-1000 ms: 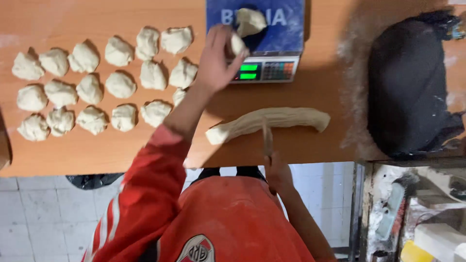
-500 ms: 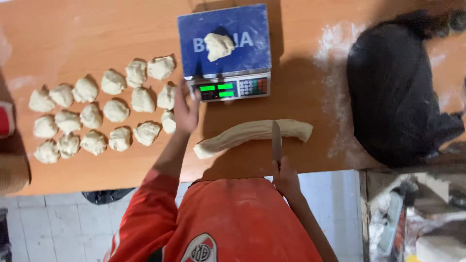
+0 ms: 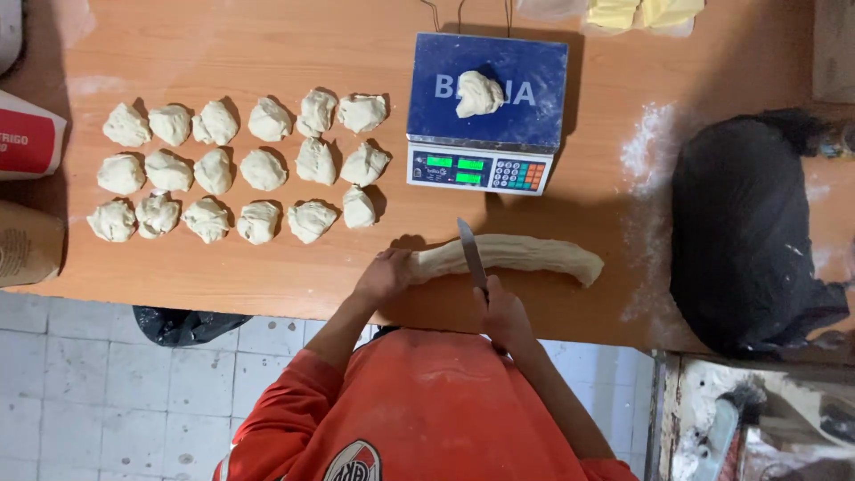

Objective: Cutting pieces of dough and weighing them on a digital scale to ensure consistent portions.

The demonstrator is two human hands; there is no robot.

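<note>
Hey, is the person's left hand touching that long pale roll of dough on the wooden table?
Touching. The head view shows the left hand gripping the end of the long pale dough roll, no gap visible.

The left hand (image 3: 385, 274) grips a dough log's (image 3: 512, 256) end while the right hand (image 3: 503, 312) lays a knife (image 3: 471, 254) across it.

I noted a wooden bench (image 3: 267, 276) bearing rows of dough pieces (image 3: 240, 169), a blue scale (image 3: 485, 111), a long dough roll (image 3: 512, 256), a black cloth bundle (image 3: 744, 232) and scattered flour (image 3: 646, 151).
</note>
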